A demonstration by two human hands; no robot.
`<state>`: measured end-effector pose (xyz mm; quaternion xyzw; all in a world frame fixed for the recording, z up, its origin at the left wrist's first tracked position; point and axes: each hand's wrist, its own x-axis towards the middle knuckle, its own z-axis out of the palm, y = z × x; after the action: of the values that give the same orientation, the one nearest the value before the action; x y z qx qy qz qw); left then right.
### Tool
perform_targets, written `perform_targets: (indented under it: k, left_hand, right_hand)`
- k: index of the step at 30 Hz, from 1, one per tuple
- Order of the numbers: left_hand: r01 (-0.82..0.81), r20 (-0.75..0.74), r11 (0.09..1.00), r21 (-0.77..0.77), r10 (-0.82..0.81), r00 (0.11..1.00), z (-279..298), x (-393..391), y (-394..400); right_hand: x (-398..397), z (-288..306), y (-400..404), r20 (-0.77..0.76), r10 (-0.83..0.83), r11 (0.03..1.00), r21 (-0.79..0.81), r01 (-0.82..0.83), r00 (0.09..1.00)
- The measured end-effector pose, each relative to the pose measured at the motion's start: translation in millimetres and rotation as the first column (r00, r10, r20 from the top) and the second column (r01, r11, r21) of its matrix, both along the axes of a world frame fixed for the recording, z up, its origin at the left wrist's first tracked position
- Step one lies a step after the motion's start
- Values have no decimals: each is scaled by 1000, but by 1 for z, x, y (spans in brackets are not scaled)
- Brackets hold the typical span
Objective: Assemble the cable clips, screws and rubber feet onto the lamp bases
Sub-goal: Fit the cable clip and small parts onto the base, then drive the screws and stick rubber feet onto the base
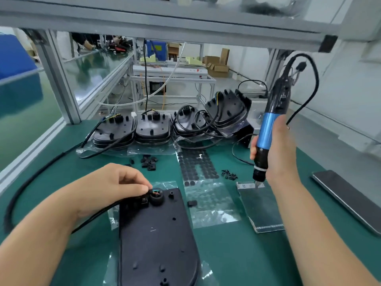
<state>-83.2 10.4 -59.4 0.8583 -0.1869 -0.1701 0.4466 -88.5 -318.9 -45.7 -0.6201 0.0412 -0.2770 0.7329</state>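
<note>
My left hand (115, 182) pinches the wires at the lamp base (156, 234); my right hand (276, 149) grips the electric screwdriver (268, 129), next fetching a screw (229, 174).

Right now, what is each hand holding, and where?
Right hand grips the screwdriver around its blue barrel. Left hand pinches the wires at the base's bushing.

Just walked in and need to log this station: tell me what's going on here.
A person is assembling lamp bases at a green bench. The left hand pinches the wires at the top of the nearest lamp base. The right hand holds an electric screwdriver upright, its tip just above the mat. Loose screws, cable clips and a sheet of rubber feet lie behind.
</note>
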Motion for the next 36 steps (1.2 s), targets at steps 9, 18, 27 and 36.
perform_targets:
  k: [9, 18, 27, 36]
  left_hand:
    - [-75, 313, 931, 358, -44, 949, 10, 14, -75]
    - [39, 208, 760, 649, -226, 952, -6, 56, -124]
    - [-5, 278, 822, 570, -187, 942, -11, 65, -121]
    - [-127, 203, 910, 394, 49, 978, -9, 67, -113]
  right_hand:
    - [12, -21, -16, -53, -168, 985, -53, 165, 984]
    - [14, -47, -35, -186, -330, 936, -193, 295, 926]
    - [6, -35, -22, -106, -738, 525, -711, 468, 666]
    - [6, -42, 49, -405, 83, 148, -899, -413, 911]
